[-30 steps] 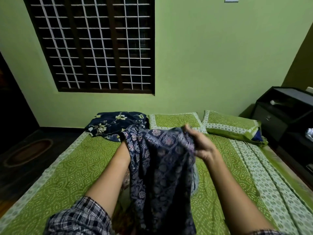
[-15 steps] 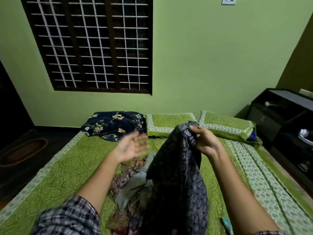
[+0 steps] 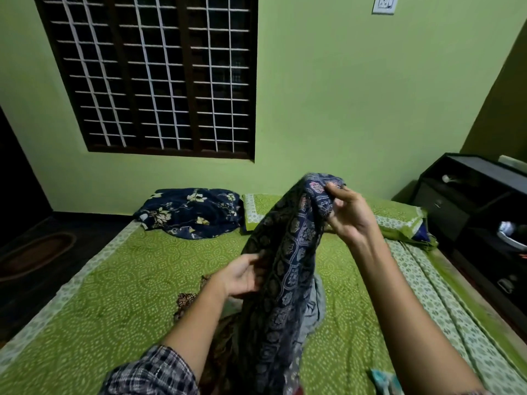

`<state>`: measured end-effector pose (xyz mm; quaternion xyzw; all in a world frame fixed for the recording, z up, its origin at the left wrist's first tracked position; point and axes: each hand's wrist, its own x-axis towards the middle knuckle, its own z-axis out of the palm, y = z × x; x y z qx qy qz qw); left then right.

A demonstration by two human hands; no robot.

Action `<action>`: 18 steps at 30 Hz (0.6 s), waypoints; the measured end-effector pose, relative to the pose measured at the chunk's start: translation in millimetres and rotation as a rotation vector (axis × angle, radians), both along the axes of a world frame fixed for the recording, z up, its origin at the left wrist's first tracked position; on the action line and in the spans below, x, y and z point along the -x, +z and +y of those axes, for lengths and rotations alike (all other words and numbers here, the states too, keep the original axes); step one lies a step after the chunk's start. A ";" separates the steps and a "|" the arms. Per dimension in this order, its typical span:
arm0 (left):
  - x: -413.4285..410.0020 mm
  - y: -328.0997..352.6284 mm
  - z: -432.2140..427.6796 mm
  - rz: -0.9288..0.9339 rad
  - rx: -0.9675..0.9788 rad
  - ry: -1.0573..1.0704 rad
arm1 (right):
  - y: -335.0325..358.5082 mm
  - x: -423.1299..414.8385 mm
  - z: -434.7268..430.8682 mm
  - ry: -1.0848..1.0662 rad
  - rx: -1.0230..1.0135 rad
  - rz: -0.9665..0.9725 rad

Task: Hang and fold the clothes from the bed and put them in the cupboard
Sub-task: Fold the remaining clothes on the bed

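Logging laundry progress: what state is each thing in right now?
Navy printed garment: unfolded, held up, hanging over the bed.
Right hand: pinches the garment's top.
Left hand: grips its edge lower down.
Floral blanket: crumpled at the bed's head.
Brown patterned cloth: lying unfolded on the bed.

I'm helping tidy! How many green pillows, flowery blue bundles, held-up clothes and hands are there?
Green pillows: 2
Flowery blue bundle: 1
Patterned garment: 1
Hands: 2, left hand and right hand
Total: 6
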<state>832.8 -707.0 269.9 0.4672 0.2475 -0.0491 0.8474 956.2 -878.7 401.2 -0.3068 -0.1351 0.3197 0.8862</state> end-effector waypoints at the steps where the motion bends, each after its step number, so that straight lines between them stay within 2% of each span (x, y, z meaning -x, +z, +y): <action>1: 1.3 8.9 8.0 -0.004 -0.062 -0.018 | -2.6 -5.0 -5.9 0.002 -0.038 0.034; 3: 4.1 19.7 23.1 -0.020 -0.137 -0.006 | -6.5 -12.9 -16.5 -0.007 -0.070 0.061; 8: 7.2 47.1 43.6 -0.239 -0.001 0.215 | -7.3 -23.7 -28.6 -0.007 -0.138 0.052; 10: 7.2 60.3 57.3 -0.375 0.046 0.388 | -11.3 -32.1 -32.8 -0.011 -0.151 0.070; 12: 9.8 67.0 63.3 -0.400 0.077 0.568 | -16.9 -39.3 -36.8 0.011 -0.196 0.108; 14: 13.3 59.2 54.0 -0.223 -0.033 0.616 | -20.6 -43.4 -36.6 0.001 -0.145 0.107; 16: 11.2 45.0 38.1 0.004 -0.220 0.540 | -26.1 -43.1 -34.0 -0.006 -0.026 0.094; 18: 2.6 37.6 24.2 0.079 -0.331 0.426 | -32.4 -42.1 -32.6 -0.025 0.091 0.100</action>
